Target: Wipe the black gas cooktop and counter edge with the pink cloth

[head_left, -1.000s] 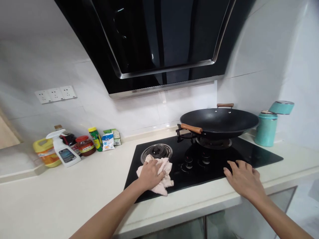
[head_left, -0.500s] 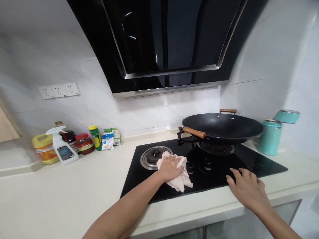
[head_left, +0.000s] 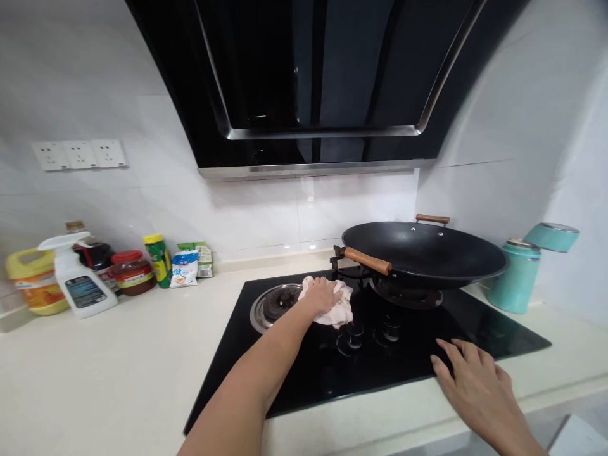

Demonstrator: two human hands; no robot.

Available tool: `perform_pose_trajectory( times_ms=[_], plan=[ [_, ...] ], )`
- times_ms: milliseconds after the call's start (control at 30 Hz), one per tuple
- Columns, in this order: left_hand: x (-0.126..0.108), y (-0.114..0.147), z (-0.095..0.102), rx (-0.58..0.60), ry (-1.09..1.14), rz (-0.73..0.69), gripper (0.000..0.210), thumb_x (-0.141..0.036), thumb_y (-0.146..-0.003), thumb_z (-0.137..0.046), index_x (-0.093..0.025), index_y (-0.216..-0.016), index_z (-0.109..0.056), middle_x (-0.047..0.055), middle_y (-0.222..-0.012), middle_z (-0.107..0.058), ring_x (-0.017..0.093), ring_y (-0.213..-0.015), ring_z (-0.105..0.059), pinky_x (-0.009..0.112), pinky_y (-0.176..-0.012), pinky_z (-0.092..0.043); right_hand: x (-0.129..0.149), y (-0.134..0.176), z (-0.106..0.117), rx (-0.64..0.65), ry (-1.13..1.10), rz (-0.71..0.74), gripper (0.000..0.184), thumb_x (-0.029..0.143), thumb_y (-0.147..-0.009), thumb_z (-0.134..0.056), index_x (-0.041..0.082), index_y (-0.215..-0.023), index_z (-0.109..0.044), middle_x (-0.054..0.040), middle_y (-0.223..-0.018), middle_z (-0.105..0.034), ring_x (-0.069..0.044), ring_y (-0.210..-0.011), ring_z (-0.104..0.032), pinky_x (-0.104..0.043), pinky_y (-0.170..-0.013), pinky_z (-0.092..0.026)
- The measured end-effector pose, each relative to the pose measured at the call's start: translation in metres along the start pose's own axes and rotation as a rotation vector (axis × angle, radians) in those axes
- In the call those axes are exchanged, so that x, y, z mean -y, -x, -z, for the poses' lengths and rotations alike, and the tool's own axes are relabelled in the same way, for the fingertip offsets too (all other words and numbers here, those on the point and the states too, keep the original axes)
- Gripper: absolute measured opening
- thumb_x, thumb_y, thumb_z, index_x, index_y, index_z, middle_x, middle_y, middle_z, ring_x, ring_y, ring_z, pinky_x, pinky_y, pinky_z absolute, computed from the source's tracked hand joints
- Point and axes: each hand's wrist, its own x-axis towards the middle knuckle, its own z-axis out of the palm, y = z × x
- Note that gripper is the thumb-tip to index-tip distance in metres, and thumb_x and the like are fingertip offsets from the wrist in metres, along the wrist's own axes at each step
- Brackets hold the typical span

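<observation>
My left hand presses a crumpled pale pink cloth onto the black glass gas stove, just right of the left burner. Its fingers are bent over the cloth. Two control knobs, the left knob and the right knob, stand in front of the cloth and to its right. My right hand rests on the stove's front right edge with its fingers apart, holding nothing. Behind it, a large black wok with wooden handles sits tilted over the right burner.
A range hood overhangs the stove. On the counter's left are a yellow jug, a white spray bottle, a red-lidded jar, a green canister and seasoning packets. A turquoise thermos stands right of the wok.
My left hand has slid the cloth away from me, toward the back of the stove, uncovering the knobs more. My right hand stays at the front edge. The view has shifted somewhat.
</observation>
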Motion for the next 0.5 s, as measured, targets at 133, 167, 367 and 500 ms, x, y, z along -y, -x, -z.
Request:
perform_pose_trajectory(
  times_ms=[133,167,367,500],
  plan=[
    [0.016,-0.027,-0.004,0.034,-0.015,0.061,0.067,-0.063,-0.100,-0.023,-0.024,-0.150,-0.044,0.019,-0.141,-0.054,0.038,-0.133,-0.046,0.057,-0.107,-0.034,-0.002,0.000,0.000,0.001,0.019,0.007,0.061,0.057,-0.096,-0.027,0.023,-0.133,-0.062,-0.0148,-0.137,-0.057,-0.039,-0.134,-0.044,-0.061,-0.103,-0.040],
    [0.020,-0.032,-0.004,0.043,-0.018,0.059,0.066,-0.065,-0.100,-0.024,-0.027,-0.150,-0.045,0.018,-0.142,-0.054,0.038,-0.133,-0.045,0.056,-0.108,-0.034,-0.002,0.000,0.000,0.000,0.023,0.008,0.061,0.057,-0.096,-0.027,0.024,-0.132,-0.062,-0.0147,-0.137,-0.057,-0.039,-0.134,-0.044,-0.061,-0.103,-0.041],
    [0.043,-0.054,-0.004,0.073,-0.042,0.068,0.068,-0.065,-0.100,-0.021,-0.026,-0.150,-0.044,0.018,-0.144,-0.051,0.037,-0.135,-0.044,0.055,-0.109,-0.034,-0.002,0.002,0.003,-0.023,0.018,0.017,0.060,0.058,-0.097,-0.026,0.025,-0.131,-0.063,-0.0141,-0.136,-0.058,-0.037,-0.132,-0.047,-0.058,-0.102,-0.042],
    [0.065,-0.064,-0.005,0.076,-0.065,0.079,0.068,-0.065,-0.100,-0.022,-0.027,-0.151,-0.044,0.018,-0.145,-0.050,0.036,-0.135,-0.045,0.053,-0.109,-0.036,-0.001,0.002,0.003,-0.040,0.012,0.024,0.060,0.058,-0.097,-0.026,0.026,-0.130,-0.064,-0.0134,-0.135,-0.059,-0.036,-0.132,-0.047,-0.057,-0.102,-0.043]
  ],
)
